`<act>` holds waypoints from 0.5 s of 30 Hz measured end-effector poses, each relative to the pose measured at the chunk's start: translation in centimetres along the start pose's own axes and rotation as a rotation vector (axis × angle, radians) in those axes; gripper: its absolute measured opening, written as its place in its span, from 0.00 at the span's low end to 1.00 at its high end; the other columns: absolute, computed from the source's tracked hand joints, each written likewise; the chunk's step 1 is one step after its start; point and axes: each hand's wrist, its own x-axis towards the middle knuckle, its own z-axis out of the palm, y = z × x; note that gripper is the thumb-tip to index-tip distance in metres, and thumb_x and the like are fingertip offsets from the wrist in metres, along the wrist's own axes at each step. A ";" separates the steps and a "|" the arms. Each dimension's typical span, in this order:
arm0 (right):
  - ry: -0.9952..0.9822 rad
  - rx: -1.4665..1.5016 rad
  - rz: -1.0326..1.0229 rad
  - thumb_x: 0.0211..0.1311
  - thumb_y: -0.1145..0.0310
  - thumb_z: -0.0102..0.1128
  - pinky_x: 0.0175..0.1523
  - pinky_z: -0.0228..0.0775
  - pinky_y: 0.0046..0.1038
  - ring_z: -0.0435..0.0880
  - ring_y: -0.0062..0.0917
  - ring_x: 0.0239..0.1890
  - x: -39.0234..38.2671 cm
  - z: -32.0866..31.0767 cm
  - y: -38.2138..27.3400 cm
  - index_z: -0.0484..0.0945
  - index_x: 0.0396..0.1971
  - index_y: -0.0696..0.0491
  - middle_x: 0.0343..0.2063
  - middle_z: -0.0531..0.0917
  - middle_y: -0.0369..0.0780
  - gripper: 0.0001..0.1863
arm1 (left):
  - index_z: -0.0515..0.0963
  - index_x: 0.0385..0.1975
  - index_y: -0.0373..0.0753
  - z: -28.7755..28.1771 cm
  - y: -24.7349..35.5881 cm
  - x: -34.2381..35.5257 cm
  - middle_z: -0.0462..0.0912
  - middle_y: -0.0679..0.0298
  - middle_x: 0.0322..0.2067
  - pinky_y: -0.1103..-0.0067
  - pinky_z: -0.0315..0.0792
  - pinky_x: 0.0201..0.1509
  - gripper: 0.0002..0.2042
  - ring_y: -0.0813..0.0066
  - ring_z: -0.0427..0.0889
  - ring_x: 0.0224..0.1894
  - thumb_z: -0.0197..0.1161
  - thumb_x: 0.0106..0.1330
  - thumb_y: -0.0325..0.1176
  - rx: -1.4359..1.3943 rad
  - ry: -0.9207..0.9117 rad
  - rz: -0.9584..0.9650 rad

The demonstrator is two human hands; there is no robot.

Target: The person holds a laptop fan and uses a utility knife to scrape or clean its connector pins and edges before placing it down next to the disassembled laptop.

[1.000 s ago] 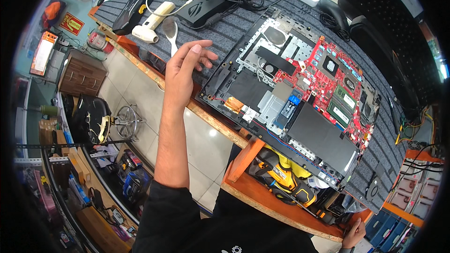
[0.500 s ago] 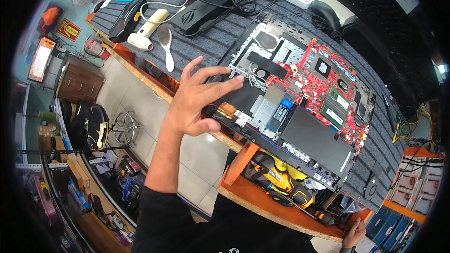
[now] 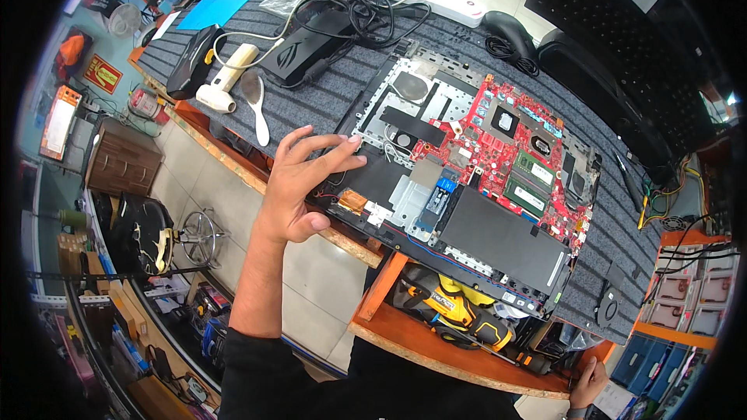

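An opened laptop base point(image 3: 506, 253) lies on the striped mat, its inside facing up. It shows a red circuit board point(image 3: 486, 148), two green memory modules point(image 3: 526, 195), a black battery and a blue-and-black storage stick point(image 3: 436, 204). My left hand point(image 3: 299, 183) is over the laptop's left corner, near the copper-coloured tape point(image 3: 352, 201); its fingers are bent and apart from the thumb, with nothing held. Down at the lower right, my right hand point(image 3: 590, 383) has its fingers curled at the end of the open orange drawer point(image 3: 467, 363).
A yellow-and-black power tool point(image 3: 459, 307) lies in the drawer. Beyond the laptop are a white-handled brush point(image 3: 259, 113), a cream blower point(image 3: 229, 82), a black power adapter point(image 3: 299, 58) with coiled cables, and a large black monitor point(image 3: 622, 47). A small fan point(image 3: 608, 308) lies at the right.
The whole view has shifted, so the bench and laptop appear further left. My left hand has drawn slightly leftward from the laptop's parts, its fingers closer together. My right hand stays by the drawer.
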 end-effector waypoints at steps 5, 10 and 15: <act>0.012 -0.003 -0.018 0.84 0.62 0.51 0.29 0.50 0.39 0.59 0.26 0.21 -0.1 -0.1 -0.8 0.62 0.21 0.61 0.17 0.62 0.44 0.27 | 0.78 0.67 0.32 0.1 -0.1 -0.2 0.92 0.62 0.51 0.52 0.52 0.76 0.52 0.57 0.81 0.63 0.37 0.68 0.79 0.002 -0.025 0.046; -0.005 0.017 -0.003 0.84 0.62 0.51 0.30 0.49 0.38 0.58 0.25 0.22 -0.1 -0.1 -0.3 0.61 0.21 0.61 0.17 0.61 0.43 0.27 | 0.77 0.67 0.31 0.1 -0.1 -0.1 0.92 0.63 0.50 0.52 0.53 0.76 0.52 0.57 0.82 0.62 0.37 0.68 0.79 -0.011 -0.002 0.031; 0.019 0.025 -0.024 0.84 0.62 0.51 0.30 0.49 0.38 0.57 0.25 0.22 0.0 -0.1 -0.6 0.60 0.21 0.61 0.17 0.60 0.43 0.27 | 0.77 0.67 0.31 0.1 0.1 -0.1 0.92 0.63 0.49 0.53 0.53 0.76 0.52 0.57 0.82 0.61 0.37 0.68 0.78 -0.011 -0.002 0.026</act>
